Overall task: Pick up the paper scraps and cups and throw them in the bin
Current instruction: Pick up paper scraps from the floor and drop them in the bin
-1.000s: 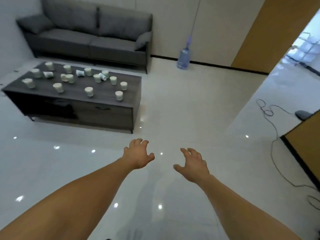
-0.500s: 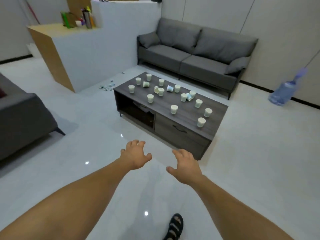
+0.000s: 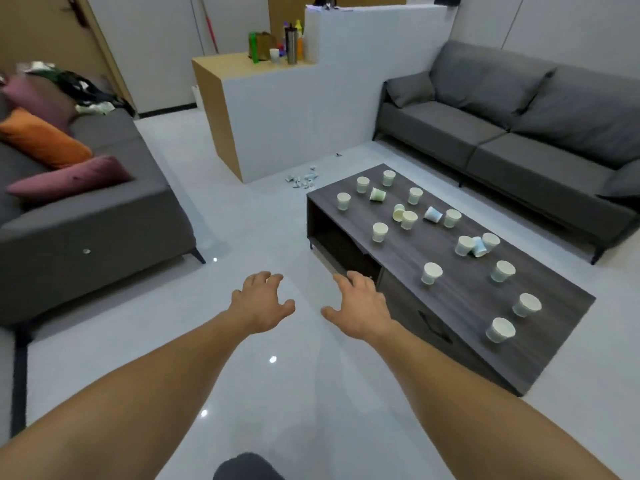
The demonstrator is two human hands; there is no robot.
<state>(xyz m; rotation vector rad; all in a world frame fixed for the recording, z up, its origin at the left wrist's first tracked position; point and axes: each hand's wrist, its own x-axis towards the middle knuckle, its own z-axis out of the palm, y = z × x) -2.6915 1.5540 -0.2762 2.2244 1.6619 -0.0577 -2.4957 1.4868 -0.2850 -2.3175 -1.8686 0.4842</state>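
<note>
Several pale paper cups [image 3: 431, 273] stand or lie scattered on a dark wooden coffee table [image 3: 460, 299] at the right. A small heap of paper scraps [image 3: 303, 179] lies on the white floor beyond the table's far end, by the foot of a counter. My left hand [image 3: 260, 301] and my right hand [image 3: 360, 303] are stretched out in front of me over the floor, fingers spread and loosely bent, holding nothing. The right hand is just short of the table's near left corner. No bin is in view.
A grey sofa [image 3: 512, 133] stands behind the table. Another grey sofa [image 3: 86, 216] with orange and purple cushions fills the left. A white and wood counter [image 3: 287, 112] with bottles stands at the back. Glossy white floor runs between the left sofa and the table.
The view has swung left across the room, bringing the left sofa into sight and the table closer at the right. Both hands stay outstretched and empty.
</note>
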